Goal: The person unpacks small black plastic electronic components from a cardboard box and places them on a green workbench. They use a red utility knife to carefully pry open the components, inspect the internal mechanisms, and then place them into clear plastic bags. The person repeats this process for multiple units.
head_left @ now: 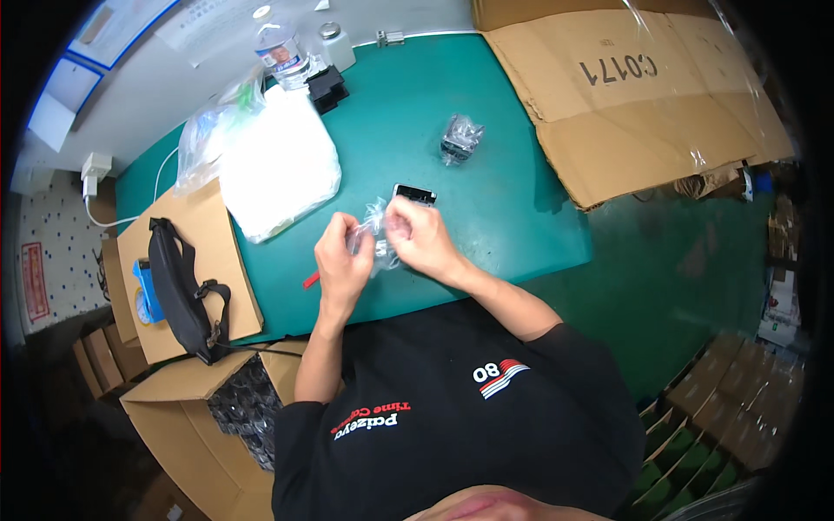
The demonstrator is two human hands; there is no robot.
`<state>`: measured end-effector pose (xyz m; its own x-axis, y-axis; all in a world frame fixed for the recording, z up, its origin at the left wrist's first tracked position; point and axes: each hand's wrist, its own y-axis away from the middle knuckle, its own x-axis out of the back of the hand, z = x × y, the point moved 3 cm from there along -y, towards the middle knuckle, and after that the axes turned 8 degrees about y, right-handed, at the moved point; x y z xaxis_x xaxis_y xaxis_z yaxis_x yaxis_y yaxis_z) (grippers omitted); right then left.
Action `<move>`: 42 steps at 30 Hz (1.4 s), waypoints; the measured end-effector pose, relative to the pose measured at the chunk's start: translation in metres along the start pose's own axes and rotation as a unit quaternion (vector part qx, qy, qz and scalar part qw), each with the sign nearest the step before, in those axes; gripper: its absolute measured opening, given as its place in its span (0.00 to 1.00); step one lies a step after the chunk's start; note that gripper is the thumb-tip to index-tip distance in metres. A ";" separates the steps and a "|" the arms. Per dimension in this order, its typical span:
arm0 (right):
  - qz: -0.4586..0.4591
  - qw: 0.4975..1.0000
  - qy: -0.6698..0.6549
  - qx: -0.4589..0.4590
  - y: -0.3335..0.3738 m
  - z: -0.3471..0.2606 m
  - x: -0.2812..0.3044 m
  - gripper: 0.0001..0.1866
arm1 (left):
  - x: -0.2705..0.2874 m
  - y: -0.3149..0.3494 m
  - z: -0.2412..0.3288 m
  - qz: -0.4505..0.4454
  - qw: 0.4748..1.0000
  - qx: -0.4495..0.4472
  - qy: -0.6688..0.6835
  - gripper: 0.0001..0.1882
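Observation:
A crumpled clear plastic bag (382, 253) is stretched between my two hands over the front of the green table. My left hand (341, 260) pinches its left side with curled fingers. My right hand (420, 240) grips the bag's other side, its fingers closed as well. Just beyond my right hand lies a small black, silver-edged rectangular part (415, 194), partly covered by that hand. A red strip-like object (312, 280) shows beside my left hand; its kind is unclear. Farther off to the right, a dark item wrapped in clear plastic (460, 140) sits on the table.
White plastic bags (278, 165) lie at the left on the green table (486, 226). Behind them stand a clear bottle (280, 54), a white capped bottle (337, 48) and a black block (327, 89). A black pouch (180, 286) rests on cardboard. A large carton (643, 95) borders the right.

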<state>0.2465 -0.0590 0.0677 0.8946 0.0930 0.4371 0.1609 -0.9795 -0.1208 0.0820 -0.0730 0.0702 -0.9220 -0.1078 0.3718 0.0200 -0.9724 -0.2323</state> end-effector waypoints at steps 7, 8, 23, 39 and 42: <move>0.054 0.995 0.072 0.047 -0.005 -0.006 0.011 0.08 | 0.004 -0.008 0.020 -0.002 0.999 -0.031 -0.038 0.12; 0.058 0.993 0.079 0.068 -0.004 -0.009 0.011 0.08 | 0.007 -0.010 0.017 0.010 0.998 -0.045 -0.050 0.11; 0.119 0.974 0.167 0.096 -0.007 0.011 0.093 0.25 | 0.000 -0.046 0.030 -0.167 0.973 -0.157 0.012 0.42; 0.052 0.970 0.099 -0.216 0.018 0.061 0.110 0.17 | -0.013 -0.020 0.015 -0.070 0.988 -0.128 0.055 0.33; 0.018 0.983 0.011 -0.182 0.016 0.041 0.082 0.18 | -0.018 -0.005 0.026 -0.072 0.949 -0.192 0.237 0.36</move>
<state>0.3394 -0.0601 0.0653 0.8867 0.0565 0.4588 -0.0351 -0.9814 0.1888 0.1082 -0.0720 0.0878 -0.9766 0.2151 -0.0012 -0.1783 -0.8126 -0.5549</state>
